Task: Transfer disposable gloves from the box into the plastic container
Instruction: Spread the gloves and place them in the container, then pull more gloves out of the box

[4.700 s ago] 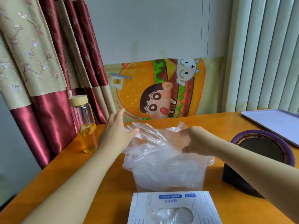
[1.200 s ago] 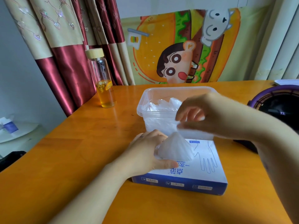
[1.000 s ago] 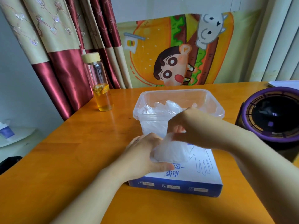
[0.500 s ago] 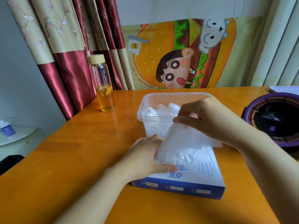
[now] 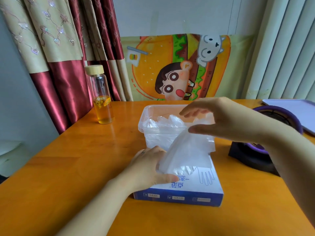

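Box (image 5: 190,189) on table (image 5: 68,167), near centre. Left hand (image 5: 146,166) rests on its left part, thumb flat on top; fingers hidden, grip can't tell. Right hand (image 5: 226,120) pinches glove (image 5: 187,154) above box, lower end at the opening. Container (image 5: 144,114) just behind, gloves inside. Bottle (image 5: 102,99) far left.

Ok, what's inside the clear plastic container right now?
Crumpled clear gloves lie piled inside the plastic container. The right hand and the glove it holds cover the container's right side, so what lies there cannot be seen.
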A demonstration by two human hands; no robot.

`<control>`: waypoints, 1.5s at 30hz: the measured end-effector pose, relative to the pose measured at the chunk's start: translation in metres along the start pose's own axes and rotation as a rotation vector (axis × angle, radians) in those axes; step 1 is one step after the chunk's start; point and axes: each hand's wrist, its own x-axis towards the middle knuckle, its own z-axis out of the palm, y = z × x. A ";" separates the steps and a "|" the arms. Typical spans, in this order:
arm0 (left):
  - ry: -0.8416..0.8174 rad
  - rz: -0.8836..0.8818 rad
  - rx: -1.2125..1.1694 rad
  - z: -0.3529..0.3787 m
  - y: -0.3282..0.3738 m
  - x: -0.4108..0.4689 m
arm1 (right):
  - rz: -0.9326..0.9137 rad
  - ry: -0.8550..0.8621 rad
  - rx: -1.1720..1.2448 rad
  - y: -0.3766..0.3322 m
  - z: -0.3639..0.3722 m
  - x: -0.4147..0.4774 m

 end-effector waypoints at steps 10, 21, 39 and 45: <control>0.057 -0.012 -0.193 -0.003 -0.001 -0.002 | 0.009 0.000 -0.243 0.007 0.017 -0.022; 0.467 0.121 -0.473 -0.012 0.040 -0.008 | 0.023 0.327 0.061 -0.003 0.036 0.007; 0.325 -0.229 -1.695 -0.027 0.022 -0.003 | 0.032 -0.286 -0.054 -0.005 0.105 -0.028; 0.538 0.054 -1.600 -0.052 0.033 -0.008 | 0.057 -0.362 -0.051 -0.010 0.106 -0.030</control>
